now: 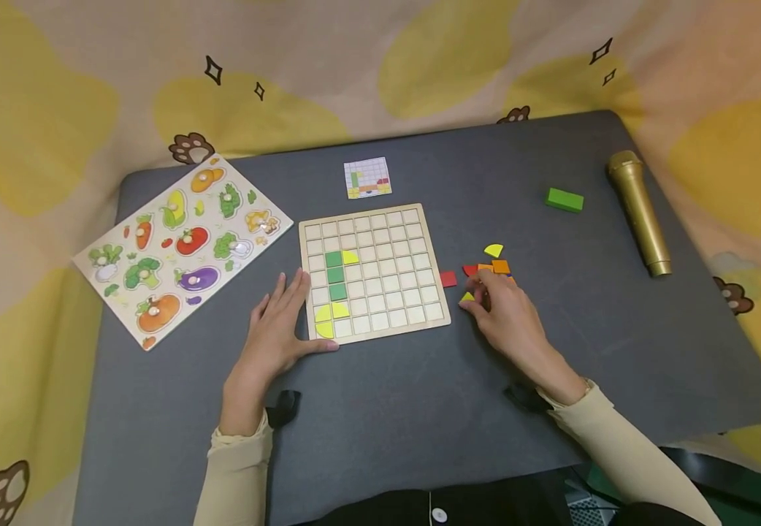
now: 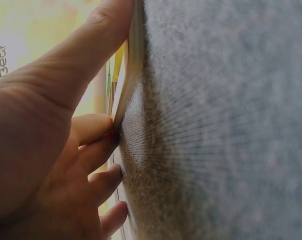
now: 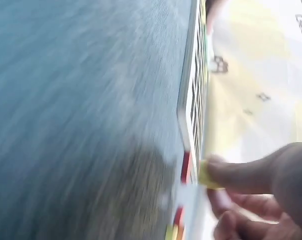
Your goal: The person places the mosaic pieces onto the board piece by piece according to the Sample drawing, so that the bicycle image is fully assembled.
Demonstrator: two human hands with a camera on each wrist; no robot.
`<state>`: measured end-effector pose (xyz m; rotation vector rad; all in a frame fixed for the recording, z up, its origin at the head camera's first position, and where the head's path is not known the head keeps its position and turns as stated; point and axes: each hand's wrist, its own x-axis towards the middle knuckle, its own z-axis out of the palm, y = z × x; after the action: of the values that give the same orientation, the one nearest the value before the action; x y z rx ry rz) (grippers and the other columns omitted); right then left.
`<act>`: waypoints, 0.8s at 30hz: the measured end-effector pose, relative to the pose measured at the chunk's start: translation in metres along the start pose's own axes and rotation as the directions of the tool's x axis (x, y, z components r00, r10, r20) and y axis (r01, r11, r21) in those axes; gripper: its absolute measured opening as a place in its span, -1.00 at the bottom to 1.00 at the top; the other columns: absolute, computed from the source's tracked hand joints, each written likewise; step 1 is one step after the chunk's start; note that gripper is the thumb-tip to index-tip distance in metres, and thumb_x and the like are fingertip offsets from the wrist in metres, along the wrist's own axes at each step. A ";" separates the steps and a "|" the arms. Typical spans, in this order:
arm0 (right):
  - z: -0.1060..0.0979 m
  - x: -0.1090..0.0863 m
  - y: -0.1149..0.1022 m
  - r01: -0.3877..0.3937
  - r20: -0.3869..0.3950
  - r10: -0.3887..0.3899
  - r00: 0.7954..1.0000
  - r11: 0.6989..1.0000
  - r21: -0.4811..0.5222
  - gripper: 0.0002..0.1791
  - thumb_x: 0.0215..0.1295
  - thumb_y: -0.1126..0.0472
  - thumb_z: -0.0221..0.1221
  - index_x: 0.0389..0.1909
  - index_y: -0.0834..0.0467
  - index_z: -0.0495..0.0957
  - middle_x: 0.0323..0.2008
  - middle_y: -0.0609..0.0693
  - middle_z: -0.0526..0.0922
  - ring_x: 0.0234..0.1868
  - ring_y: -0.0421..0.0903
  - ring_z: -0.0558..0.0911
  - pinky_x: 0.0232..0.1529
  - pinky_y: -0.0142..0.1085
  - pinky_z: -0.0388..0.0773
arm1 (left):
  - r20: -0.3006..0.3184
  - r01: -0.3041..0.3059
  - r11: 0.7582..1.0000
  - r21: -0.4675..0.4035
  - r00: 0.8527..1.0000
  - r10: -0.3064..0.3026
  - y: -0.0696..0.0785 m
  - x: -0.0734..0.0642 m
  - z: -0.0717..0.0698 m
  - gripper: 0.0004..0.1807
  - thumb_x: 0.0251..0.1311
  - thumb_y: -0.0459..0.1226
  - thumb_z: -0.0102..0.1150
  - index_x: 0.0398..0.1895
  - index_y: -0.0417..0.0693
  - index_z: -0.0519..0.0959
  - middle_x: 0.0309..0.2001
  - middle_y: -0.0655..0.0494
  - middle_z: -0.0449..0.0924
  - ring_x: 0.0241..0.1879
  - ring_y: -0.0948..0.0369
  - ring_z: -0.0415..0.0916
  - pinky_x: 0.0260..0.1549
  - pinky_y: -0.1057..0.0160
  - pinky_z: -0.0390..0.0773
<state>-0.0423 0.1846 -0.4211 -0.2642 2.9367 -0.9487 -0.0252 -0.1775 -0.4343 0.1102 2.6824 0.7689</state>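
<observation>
The right grip (image 1: 505, 310) pinches a small yellow piece (image 1: 467, 296) at its fingertips; the piece looks light, stiff, perhaps slippery, best held by its edges. Left of that grip lies the grid board (image 1: 375, 285), touched by the spread left grip (image 1: 275, 332).

We can read "Bear" lettering (image 2: 2, 57) on the yellow-and-cream patterned cloth (image 1: 328, 66) around the dark-grey, round-cornered table (image 1: 486, 175); adjoining word's cut off.
</observation>
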 end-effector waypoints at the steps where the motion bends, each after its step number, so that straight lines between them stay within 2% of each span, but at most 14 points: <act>1: 0.003 0.003 -0.004 0.036 -0.014 -0.035 0.999 0.999 0.033 -0.75 0.22 0.31 0.51 -0.17 0.20 0.64 -0.42 0.03 0.56 -0.32 -0.02 0.49 -0.29 -0.20 0.40 | -0.001 0.000 1.000 -0.001 1.000 0.000 0.000 0.000 0.000 0.47 -0.06 0.03 0.72 0.76 -0.03 -0.15 0.77 0.06 -0.27 0.76 -0.07 -0.42 0.62 -0.31 -0.25; 3: 0.011 0.009 -0.012 0.104 -0.015 -0.103 0.995 0.989 0.101 -0.77 0.21 0.33 0.51 -0.20 0.19 0.66 -0.42 0.02 0.58 -0.33 -0.05 0.50 -0.27 -0.23 0.43 | -0.004 -0.001 1.000 -0.001 1.000 0.001 0.000 0.000 0.000 0.47 -0.07 0.02 0.72 0.76 -0.04 -0.14 0.77 0.05 -0.26 0.76 -0.07 -0.42 0.62 -0.31 -0.24; 6: 0.025 0.017 -0.028 0.157 0.045 -0.169 0.985 0.966 0.206 -0.82 0.21 0.33 0.51 -0.26 0.16 0.68 -0.43 -0.02 0.62 -0.37 -0.12 0.55 -0.29 -0.30 0.49 | -0.005 0.000 1.000 -0.002 1.000 0.000 0.000 0.000 0.000 0.47 -0.07 0.01 0.72 0.76 -0.04 -0.14 0.77 0.04 -0.25 0.76 -0.08 -0.42 0.61 -0.32 -0.24; 11: 0.052 0.029 -0.057 0.151 0.151 -0.199 0.968 0.948 0.281 -0.86 0.27 0.30 0.47 -0.25 0.14 0.69 -0.40 -0.06 0.69 -0.36 -0.20 0.59 -0.28 -0.36 0.54 | -0.004 0.004 1.000 0.010 1.000 -0.004 0.000 0.001 0.000 0.46 -0.06 0.03 0.72 0.76 -0.05 -0.13 0.77 0.04 -0.25 0.75 -0.09 -0.41 0.61 -0.33 -0.23; 18: 0.079 0.037 -0.092 0.184 0.190 -0.266 0.945 0.913 0.363 -0.86 0.27 0.28 0.48 -0.27 0.10 0.68 -0.39 -0.09 0.74 -0.39 -0.27 0.63 -0.28 -0.39 0.57 | -0.009 -0.002 1.000 0.026 1.000 0.002 -0.001 0.000 -0.002 0.43 -0.03 0.05 0.69 0.76 -0.07 -0.11 0.76 0.00 -0.22 0.75 -0.12 -0.37 0.60 -0.35 -0.19; 20: 0.086 0.039 -0.099 0.202 0.203 -0.285 0.937 0.914 0.353 -0.86 0.27 0.25 0.49 -0.29 0.09 0.70 -0.40 -0.09 0.73 -0.39 -0.27 0.60 -0.30 -0.41 0.54 | -0.008 -0.005 0.999 0.032 1.000 0.005 -0.001 0.000 -0.002 0.43 -0.02 0.05 0.69 0.75 -0.07 -0.11 0.76 0.00 -0.22 0.75 -0.12 -0.37 0.60 -0.35 -0.19; 24: 0.096 0.041 -0.109 0.226 0.224 -0.279 0.934 0.945 0.237 -0.86 0.24 0.19 0.52 -0.32 0.05 0.72 -0.40 -0.12 0.68 -0.34 -0.22 0.51 -0.31 -0.38 0.45 | -0.005 -0.015 0.999 0.042 1.000 0.015 -0.001 0.002 -0.002 0.43 -0.02 0.07 0.68 0.75 -0.08 -0.11 0.77 0.00 -0.23 0.75 -0.12 -0.36 0.60 -0.35 -0.18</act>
<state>-0.0575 0.0354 -0.4350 -0.7122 2.5854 -1.1451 -0.0272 -0.1785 -0.4338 0.1384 2.7065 0.7186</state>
